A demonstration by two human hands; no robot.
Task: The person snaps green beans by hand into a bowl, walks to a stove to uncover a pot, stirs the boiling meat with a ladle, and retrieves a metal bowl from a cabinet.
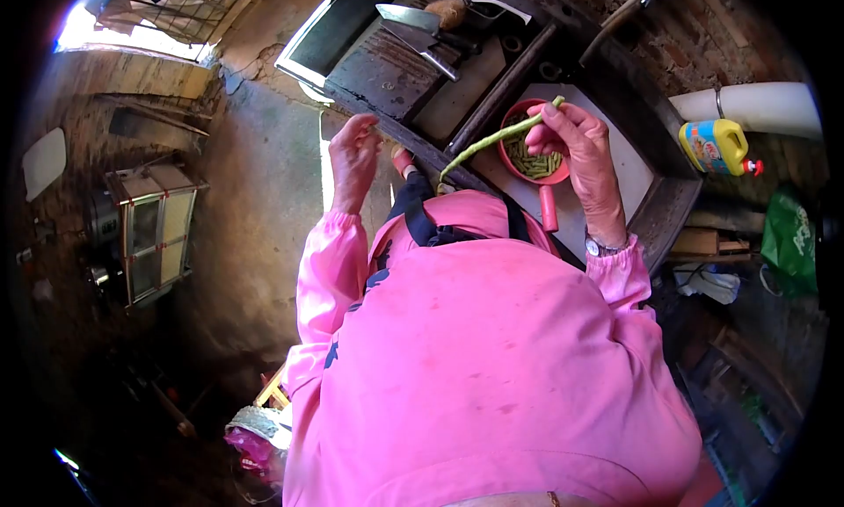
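Green bean (492, 141) was pinched near far-right end by right hand's (587, 151) fingers, slanting near-left; left hand's (353, 160) fingers curled apart, contents unclear.

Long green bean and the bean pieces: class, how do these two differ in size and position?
The long bean is one slender length; the bean pieces are short. The long bean is in the right hand; the bean pieces lie in the red bowl. Both are greenish.
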